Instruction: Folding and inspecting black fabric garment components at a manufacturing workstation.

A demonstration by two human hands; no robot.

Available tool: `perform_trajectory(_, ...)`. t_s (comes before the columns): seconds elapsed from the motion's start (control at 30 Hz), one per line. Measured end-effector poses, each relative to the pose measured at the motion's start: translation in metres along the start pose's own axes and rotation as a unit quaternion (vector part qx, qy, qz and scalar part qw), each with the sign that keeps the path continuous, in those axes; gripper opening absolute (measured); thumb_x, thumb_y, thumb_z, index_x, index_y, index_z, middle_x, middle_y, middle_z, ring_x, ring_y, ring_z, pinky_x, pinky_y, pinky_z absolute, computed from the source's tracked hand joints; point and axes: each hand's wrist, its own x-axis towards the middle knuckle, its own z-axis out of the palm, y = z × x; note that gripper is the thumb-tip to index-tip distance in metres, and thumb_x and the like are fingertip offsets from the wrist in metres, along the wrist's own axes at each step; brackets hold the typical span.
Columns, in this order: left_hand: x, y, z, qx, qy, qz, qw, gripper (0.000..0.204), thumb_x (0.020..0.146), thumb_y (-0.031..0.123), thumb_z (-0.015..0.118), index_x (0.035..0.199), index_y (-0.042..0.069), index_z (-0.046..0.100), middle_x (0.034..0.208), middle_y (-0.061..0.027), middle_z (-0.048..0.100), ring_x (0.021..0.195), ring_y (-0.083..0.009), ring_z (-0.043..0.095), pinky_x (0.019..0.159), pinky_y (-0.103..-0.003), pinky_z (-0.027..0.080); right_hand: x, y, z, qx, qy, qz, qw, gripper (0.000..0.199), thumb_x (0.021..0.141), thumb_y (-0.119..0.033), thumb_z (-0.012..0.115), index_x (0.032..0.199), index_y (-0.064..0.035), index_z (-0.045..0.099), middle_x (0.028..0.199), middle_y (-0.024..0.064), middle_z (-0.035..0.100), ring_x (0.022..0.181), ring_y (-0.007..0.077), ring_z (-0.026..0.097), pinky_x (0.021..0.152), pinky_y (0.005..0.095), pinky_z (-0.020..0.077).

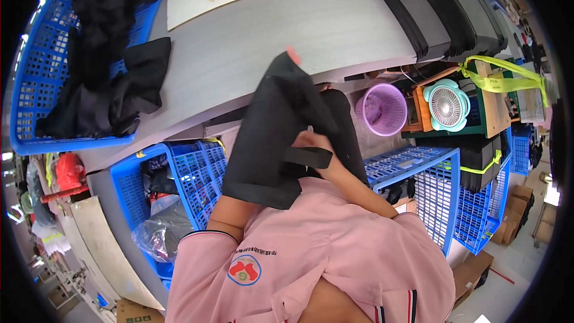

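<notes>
A black fabric piece [263, 125], tube-like or pouch-like with a short strap or flap, is drawn over my left forearm in front of my chest. My left hand is mostly hidden inside the cloth. Only a blurred pinkish tip of my left hand [293, 55] appears at the far end, so its fingers cannot be read. My right hand [314, 145] is closed at the right side of the cloth, with curled fingers gripping it near the strap. The piece is held up in the air, between my lap and the grey table [287, 24].
On the table's left, a blue crate [27, 113] holds rumpled black cloth. Stacks of black folded pieces [412, 21] line the far right. A white marked board [197, 0] lies at the back. Beside me stand blue crates [203, 173], a purple basket [381, 109] and a small fan [447, 105].
</notes>
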Motion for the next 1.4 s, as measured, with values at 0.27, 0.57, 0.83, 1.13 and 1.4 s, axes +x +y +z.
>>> perform_trajectory(0.27, -0.007, -0.023, -0.010, 0.168, -0.084, 0.112, 0.976, 0.047, 0.097, 0.019, 0.059, 0.140, 0.004, 0.047, 0.141, -0.0096, 0.051, 0.127, -0.0235, 0.051, 0.107, -0.036, 0.042, -0.016, -0.116, 0.001, -0.342, 0.253, -0.395, 0.814, 0.045, 0.079, -0.012, 0.076, 0.118, -0.0013, 0.057, 0.120, 0.0158, 0.056, 0.096, 0.0281, 0.060, 0.080, 0.0355, 0.0489)
perform_trajectory(0.57, 0.001, 0.004, 0.008, 0.353, -0.190, 0.269, 0.876, 0.044, 0.098, 0.019, 0.059, 0.138, 0.004, 0.048, 0.139, -0.0084, 0.053, 0.125, -0.0214, 0.053, 0.104, -0.033, 0.043, -0.015, -0.130, -0.026, 0.015, -0.130, -0.232, 0.964, 0.016, 0.093, -0.008, 0.063, 0.083, 0.0057, 0.063, 0.087, 0.0041, 0.059, 0.079, 0.0106, 0.053, 0.067, 0.0253, 0.0411)
perform_trajectory(0.83, -0.050, -0.025, -0.059, 0.490, -0.282, 0.387, 0.728, 0.043, 0.098, 0.020, 0.058, 0.136, 0.004, 0.049, 0.137, -0.0074, 0.055, 0.122, -0.0196, 0.055, 0.101, -0.030, 0.045, 0.022, -0.141, -0.046, 0.163, 0.090, -0.190, 0.964, 0.022, 0.100, -0.017, 0.057, 0.102, 0.0014, 0.069, 0.099, 0.0040, 0.068, 0.083, 0.0096, 0.062, 0.081, 0.0263, 0.0459)
perform_trajectory(1.13, -0.063, -0.016, -0.080, 0.593, -0.337, 0.516, 0.518, 0.041, 0.098, 0.020, 0.058, 0.134, 0.003, 0.051, 0.134, -0.0062, 0.057, 0.120, -0.0176, 0.056, 0.098, -0.027, 0.047, 0.000, -0.138, -0.028, -0.351, 0.238, -0.424, 0.800, 0.049, 0.080, -0.008, 0.074, 0.125, -0.0011, 0.057, 0.123, 0.0136, 0.059, 0.113, 0.0277, 0.058, 0.095, 0.0370, 0.0449)
perform_trajectory(1.4, -0.041, 0.004, -0.116, 0.481, -0.339, 0.370, 0.719, 0.043, 0.098, 0.020, 0.057, 0.137, 0.003, 0.048, 0.136, -0.0059, 0.055, 0.124, -0.0181, 0.053, 0.102, -0.030, 0.043, 0.013, -0.156, -0.045, -0.307, -0.096, -0.388, 0.864, 0.014, 0.076, -0.005, 0.076, 0.087, -0.0026, 0.067, 0.123, 0.0121, 0.059, 0.118, 0.0317, 0.055, 0.104, 0.0431, 0.0401)
